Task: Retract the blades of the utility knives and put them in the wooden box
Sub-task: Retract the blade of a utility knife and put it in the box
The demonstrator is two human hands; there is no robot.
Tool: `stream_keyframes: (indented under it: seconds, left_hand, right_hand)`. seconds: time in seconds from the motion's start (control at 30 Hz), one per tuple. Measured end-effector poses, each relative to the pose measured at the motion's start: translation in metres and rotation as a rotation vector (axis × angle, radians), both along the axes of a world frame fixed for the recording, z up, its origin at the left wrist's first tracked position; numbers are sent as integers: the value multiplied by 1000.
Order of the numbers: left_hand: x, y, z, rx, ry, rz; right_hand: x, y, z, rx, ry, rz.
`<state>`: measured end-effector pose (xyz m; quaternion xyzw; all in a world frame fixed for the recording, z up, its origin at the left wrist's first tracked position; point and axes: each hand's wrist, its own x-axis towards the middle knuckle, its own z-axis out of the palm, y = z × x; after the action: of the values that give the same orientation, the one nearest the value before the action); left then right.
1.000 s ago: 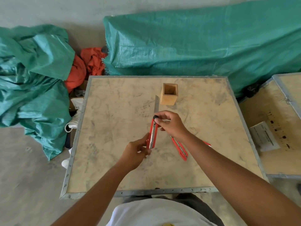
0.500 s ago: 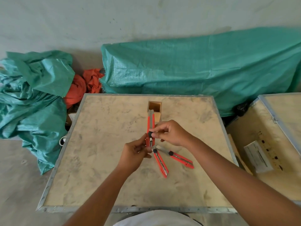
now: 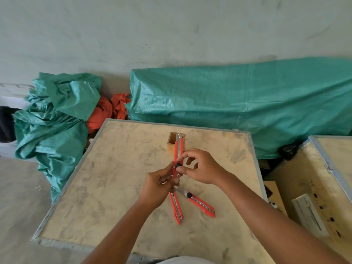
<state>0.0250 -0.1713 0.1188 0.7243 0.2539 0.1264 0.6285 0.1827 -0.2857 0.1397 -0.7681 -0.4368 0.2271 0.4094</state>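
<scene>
I hold a red utility knife point(image 3: 178, 151) upright above the table, a short bit of blade showing at its top. My left hand point(image 3: 159, 184) grips its lower end. My right hand point(image 3: 200, 166) pinches its black slider knob between thumb and forefinger. Behind the knife stands the small open wooden box point(image 3: 172, 142), partly hidden by it. Two more red utility knives lie on the table below my hands: one point(image 3: 176, 208) pointing toward me, the other point(image 3: 202, 203) angled to the right with its blade out.
The work surface is a plywood table point(image 3: 106, 197) with a metal rim. A second plywood crate point(image 3: 312, 191) with a white label stands at the right. Green tarps point(image 3: 238, 103) and orange cloth point(image 3: 106, 113) lie behind and to the left.
The held knife's long blade has slid back until only its tip shows, and my right thumb and finger have moved down with the knob. The camera has tilted up.
</scene>
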Motion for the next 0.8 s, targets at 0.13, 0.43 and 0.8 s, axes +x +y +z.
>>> stream_keyframes:
  seconds: [0.13,0.43,0.8]
  left_hand:
    - [2,4,5,-23,0,33]
    - [7,28,5,-44,19,-21]
    - [52,76,-23,-23,50,-87]
  right_hand:
    - [0,4,1,35,-14,12]
    - [-4,19,-5,106,51,-66]
    - [30,55,-32,176,155,-338]
